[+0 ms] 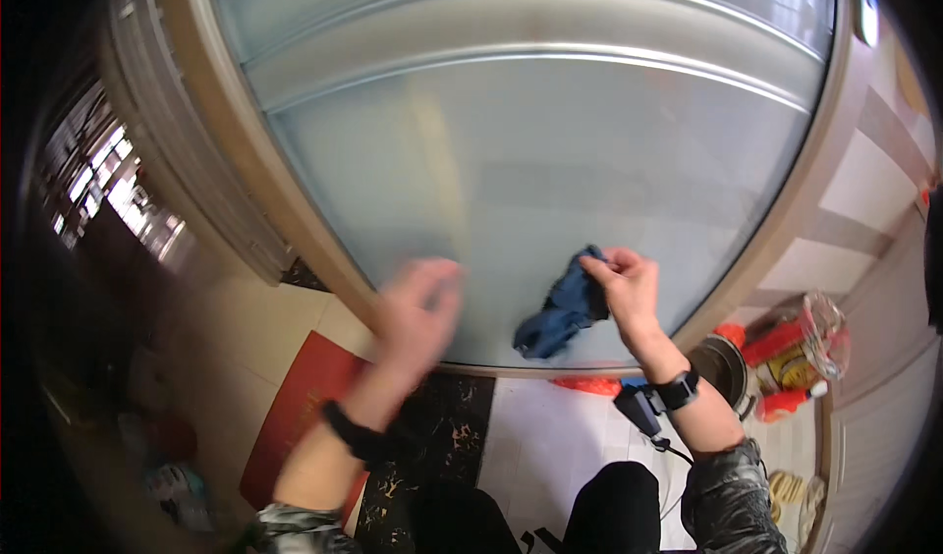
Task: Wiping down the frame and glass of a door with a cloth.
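My right hand (632,285) pinches a dark blue cloth (567,307) by its upper end, between thumb and fingers. The cloth hangs down to the left, crumpled, in front of the frosted glass panel (626,149) of a door. Whether it touches the glass I cannot tell. My left hand (420,318) is raised before the lower left of the panel, close to the door frame (324,233). It is blurred, its fingers look curled, and I see nothing in it. A strapped device (641,405) with a cable sits on my right wrist, and a black band (357,436) circles the left.
A red doormat (302,399) lies left of a dark marble threshold (460,407). On the right-hand floor stand a metal pot (718,366), a clear plastic package (821,333) and a red bottle (784,404). Slippers (787,488) rest by the right wall.
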`<control>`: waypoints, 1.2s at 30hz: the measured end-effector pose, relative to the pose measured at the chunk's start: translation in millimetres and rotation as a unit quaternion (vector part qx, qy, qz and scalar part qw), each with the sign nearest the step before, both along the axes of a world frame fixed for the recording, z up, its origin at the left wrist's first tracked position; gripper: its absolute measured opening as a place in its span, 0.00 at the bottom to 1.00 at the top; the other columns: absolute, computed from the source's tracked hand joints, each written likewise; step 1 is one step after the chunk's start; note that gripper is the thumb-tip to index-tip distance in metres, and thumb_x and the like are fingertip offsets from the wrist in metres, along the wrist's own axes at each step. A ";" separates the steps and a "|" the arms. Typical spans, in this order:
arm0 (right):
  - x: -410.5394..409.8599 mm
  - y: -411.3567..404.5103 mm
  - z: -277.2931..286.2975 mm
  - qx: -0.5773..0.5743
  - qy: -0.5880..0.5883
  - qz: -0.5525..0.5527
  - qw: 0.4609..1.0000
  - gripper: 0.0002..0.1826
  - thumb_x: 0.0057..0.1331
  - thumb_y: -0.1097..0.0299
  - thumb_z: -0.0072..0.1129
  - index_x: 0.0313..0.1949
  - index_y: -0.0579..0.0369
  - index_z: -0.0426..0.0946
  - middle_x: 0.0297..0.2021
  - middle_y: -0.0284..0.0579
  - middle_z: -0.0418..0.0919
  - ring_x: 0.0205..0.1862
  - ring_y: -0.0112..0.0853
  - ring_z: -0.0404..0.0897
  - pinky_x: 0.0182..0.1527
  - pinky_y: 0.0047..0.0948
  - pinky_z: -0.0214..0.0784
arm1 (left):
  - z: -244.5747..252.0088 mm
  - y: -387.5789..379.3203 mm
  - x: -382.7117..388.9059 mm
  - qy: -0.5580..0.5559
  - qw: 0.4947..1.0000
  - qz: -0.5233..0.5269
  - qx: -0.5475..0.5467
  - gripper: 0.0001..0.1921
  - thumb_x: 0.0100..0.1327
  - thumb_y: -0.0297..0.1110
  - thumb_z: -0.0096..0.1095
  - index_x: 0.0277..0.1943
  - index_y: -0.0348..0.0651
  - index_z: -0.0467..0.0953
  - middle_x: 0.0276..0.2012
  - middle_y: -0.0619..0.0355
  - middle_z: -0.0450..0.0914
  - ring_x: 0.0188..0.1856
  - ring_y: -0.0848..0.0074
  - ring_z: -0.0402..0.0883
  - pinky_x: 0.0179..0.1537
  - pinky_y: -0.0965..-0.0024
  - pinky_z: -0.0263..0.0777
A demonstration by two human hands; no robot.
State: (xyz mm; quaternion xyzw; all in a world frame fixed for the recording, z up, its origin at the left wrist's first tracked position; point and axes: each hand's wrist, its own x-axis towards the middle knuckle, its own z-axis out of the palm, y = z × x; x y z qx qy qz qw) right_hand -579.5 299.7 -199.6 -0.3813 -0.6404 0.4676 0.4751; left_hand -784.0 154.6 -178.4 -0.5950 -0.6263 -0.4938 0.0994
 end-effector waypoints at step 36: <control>-41.9 25.4 135.8 0.693 -0.240 -0.267 0.625 0.30 0.56 0.66 0.48 0.61 0.44 0.59 0.63 0.43 0.55 0.66 0.39 0.49 0.67 0.43 0.27 | 3.0 -14.4 -139.0 -0.379 0.854 0.235 0.268 0.11 0.54 0.29 0.65 0.23 0.32 0.72 0.18 0.65 0.73 0.22 0.88 0.66 0.25 0.82 0.62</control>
